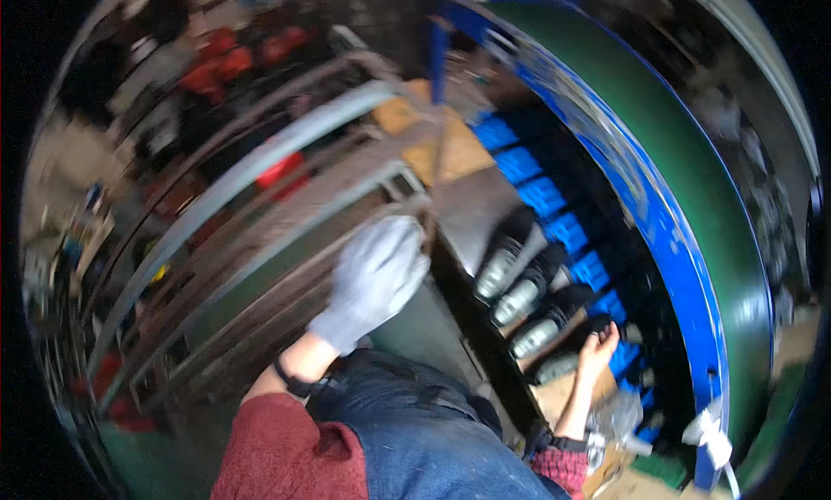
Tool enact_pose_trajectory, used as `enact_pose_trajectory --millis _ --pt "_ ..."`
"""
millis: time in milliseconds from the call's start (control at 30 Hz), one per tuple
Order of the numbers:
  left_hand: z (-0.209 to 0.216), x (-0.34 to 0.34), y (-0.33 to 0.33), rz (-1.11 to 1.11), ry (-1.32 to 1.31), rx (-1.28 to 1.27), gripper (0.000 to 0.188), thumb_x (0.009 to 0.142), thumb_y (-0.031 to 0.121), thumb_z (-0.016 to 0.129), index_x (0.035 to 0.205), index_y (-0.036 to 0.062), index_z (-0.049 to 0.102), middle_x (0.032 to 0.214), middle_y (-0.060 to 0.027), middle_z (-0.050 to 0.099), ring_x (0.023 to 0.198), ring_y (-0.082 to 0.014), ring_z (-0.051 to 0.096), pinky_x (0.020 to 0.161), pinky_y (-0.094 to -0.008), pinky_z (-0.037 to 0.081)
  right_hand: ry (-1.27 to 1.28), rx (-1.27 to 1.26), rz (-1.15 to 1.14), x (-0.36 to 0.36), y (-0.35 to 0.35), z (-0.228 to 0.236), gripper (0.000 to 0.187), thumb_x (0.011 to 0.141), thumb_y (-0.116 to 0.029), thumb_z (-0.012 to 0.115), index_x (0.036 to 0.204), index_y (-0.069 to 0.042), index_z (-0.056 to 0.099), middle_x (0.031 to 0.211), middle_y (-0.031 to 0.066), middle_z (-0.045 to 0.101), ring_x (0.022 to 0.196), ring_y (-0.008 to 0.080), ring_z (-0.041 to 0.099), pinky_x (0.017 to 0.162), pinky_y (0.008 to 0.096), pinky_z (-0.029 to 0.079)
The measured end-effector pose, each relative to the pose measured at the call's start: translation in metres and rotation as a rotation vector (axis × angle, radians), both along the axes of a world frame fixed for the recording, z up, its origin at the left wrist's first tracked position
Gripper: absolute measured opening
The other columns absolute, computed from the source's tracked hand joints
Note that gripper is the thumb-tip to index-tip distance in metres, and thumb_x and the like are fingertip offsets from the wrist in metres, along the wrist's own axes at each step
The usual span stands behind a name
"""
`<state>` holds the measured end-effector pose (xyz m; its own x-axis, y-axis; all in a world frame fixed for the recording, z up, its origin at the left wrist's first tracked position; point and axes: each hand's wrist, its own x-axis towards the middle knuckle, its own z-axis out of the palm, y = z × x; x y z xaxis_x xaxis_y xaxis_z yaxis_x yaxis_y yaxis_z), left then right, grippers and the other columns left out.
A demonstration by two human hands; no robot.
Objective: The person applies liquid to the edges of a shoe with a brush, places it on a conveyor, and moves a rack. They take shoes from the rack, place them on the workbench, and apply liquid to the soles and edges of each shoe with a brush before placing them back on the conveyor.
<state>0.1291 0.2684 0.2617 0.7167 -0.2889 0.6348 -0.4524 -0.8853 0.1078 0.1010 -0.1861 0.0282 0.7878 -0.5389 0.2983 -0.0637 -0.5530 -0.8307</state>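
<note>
Left hand (pixel 378 279), in a white glove, lies flat with fingers spread on the rail (pixel 260 167) at the bench edge, apparently bracing; right hand (pixel 595 353), bare, curls loosely around a black part (pixel 600 328) above the row of cylinders (pixel 519 299); firm grip cannot be told.

We see a flat brown cardboard box (pixel 437 136) lying top centre. A clear crumpled plastic bag (pixel 616 416) sits lower right. No labels, signs or screens are legible.

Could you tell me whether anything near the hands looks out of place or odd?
Only the left hand wears a light glove, resting on a metal rail; the right hand is bare, touching the dark cylindrical parts. Motion blur hides any finer damage.
</note>
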Motion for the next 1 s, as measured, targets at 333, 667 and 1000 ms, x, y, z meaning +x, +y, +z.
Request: enact_pose_trajectory --millis 333,667,1000 --pt "0.047 -0.254 0.288 1.034 0.058 -0.192 0.038 0.089 0.036 0.053 0.07 0.0043 0.06 0.073 -0.0191 0.057 0.073 -0.0362 0.057 0.066 -0.0473 0.042 0.043 0.568 0.962 0.282 0.243 0.204 0.065 0.096 -0.051 0.037 0.143 -0.007 0.032 0.145 0.014 0.036 0.132 0.0269 0.035 0.111 0.0378 0.02" --pt "0.035 -0.318 0.236 1.267 0.172 -0.14 0.05 0.088 0.037 0.05 0.048 0.008 0.058 0.05 -0.0156 0.055 0.046 -0.0326 0.057 0.05 -0.0467 0.043 0.322 0.9 1.487 0.298 0.302 0.19 0.058 0.089 -0.04 0.049 0.136 -0.007 0.043 0.128 0.0143 0.055 0.117 0.0247 0.051 0.099 0.0387 0.04" --pt "0.062 -0.441 0.283 1.507 0.046 0.236 0.024 0.084 0.025 0.059 0.068 0.0071 0.06 0.072 -0.0133 0.06 0.067 -0.0311 0.061 0.058 -0.0403 0.048 0.24 0.766 1.66 0.206 0.463 0.209 0.065 0.087 -0.044 0.05 0.141 -0.008 0.037 0.121 0.0122 0.058 0.108 0.0233 0.054 0.091 0.0411 0.046"
